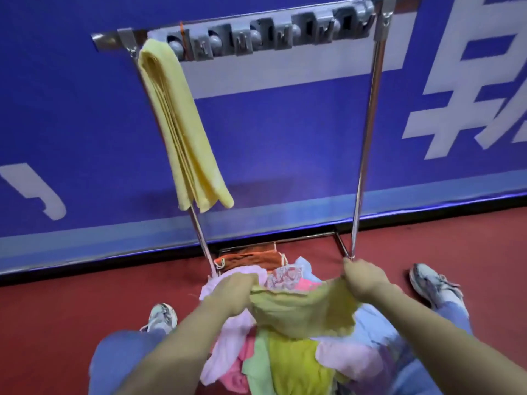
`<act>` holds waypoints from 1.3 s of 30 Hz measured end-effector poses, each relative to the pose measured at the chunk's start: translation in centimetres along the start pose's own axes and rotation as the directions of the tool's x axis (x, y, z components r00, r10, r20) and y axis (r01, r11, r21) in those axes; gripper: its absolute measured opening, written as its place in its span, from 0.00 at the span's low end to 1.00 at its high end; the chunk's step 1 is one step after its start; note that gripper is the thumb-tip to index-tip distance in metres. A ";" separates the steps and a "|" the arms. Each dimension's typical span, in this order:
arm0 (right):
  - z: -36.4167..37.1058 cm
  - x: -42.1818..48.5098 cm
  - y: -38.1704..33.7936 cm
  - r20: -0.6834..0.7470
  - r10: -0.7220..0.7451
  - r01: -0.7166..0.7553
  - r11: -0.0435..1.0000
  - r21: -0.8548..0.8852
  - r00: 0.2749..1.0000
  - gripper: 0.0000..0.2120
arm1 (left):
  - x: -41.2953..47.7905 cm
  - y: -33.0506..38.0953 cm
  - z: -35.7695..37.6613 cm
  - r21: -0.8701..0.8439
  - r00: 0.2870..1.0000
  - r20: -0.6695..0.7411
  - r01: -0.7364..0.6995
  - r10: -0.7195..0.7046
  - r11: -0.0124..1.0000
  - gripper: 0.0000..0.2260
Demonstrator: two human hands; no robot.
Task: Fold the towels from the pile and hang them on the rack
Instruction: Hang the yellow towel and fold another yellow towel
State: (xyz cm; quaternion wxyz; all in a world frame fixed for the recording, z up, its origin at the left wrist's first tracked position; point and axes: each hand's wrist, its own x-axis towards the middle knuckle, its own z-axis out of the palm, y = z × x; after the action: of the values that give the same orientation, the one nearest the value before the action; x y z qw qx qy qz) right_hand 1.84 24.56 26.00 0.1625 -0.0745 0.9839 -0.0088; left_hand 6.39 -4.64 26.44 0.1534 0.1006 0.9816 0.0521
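A yellow-green towel (302,312) is stretched between both hands above the pile. My left hand (232,292) grips its left top corner and my right hand (363,277) grips its right top corner. Below lies the pile of towels (288,363) in pink, light green, yellow and pale blue. The metal rack (368,132) stands ahead against the wall. One folded yellow towel (182,132) hangs over the left end of its top bar.
A blue wall with white lettering (285,124) rises behind the rack. The floor is red (57,303). My two sneakers (161,316) stand either side of the pile. An orange cloth (248,259) lies at the rack's base.
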 end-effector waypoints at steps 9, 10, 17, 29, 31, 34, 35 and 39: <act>-2.1 2.7 2.0 -0.235 0.076 -0.007 0.960 0.280 0.969 0.07 | 0.0 -2.1 -2.3 0.024 0.954 -0.296 0.050 -0.041 0.998 0.07; -2.1 2.3 1.9 -0.228 0.078 -0.005 0.953 0.302 0.971 0.08 | -0.2 -2.4 -2.3 0.002 0.954 -0.297 0.048 -0.045 0.999 0.07; -1.2 -0.5 -2.4 -0.061 0.083 -0.035 0.827 0.561 0.995 0.07 | -2.0 -1.2 0.5 -0.589 0.949 -0.087 0.196 -0.302 0.784 0.10; 3.7 -4.0 -9.8 0.201 -0.196 -0.155 0.230 0.961 0.960 0.15 | -3.1 5.2 6.3 -0.966 0.926 0.255 0.256 -0.278 -0.034 0.15; 4.2 -4.1 -9.5 0.181 -0.206 -0.132 0.231 0.964 0.962 0.15 | -3.0 4.6 6.5 -0.965 0.915 0.262 0.249 -0.307 -0.082 0.15; 4.6 -4.5 -9.0 0.103 -0.208 -0.030 0.323 0.946 0.973 0.12 | -3.1 3.7 6.7 -0.962 0.906 0.273 0.255 -0.322 -0.097 0.15; 4.7 -4.5 -9.0 0.078 -0.209 0.001 0.352 0.936 0.975 0.09 | -3.1 3.6 6.7 -0.962 0.908 0.273 0.257 -0.317 -0.091 0.16; 5.4 -4.5 -9.5 0.035 -0.246 0.074 0.422 0.903 0.969 0.02 | -3.4 4.1 6.5 -0.969 0.928 0.246 0.245 -0.280 -0.037 0.17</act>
State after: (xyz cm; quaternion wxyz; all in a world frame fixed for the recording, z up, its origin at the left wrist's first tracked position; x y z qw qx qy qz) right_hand 9.14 15.84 22.66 0.2546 -0.0711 0.8009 -0.5373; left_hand 12.28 -0.89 21.83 0.1740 -0.2231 0.6656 0.6906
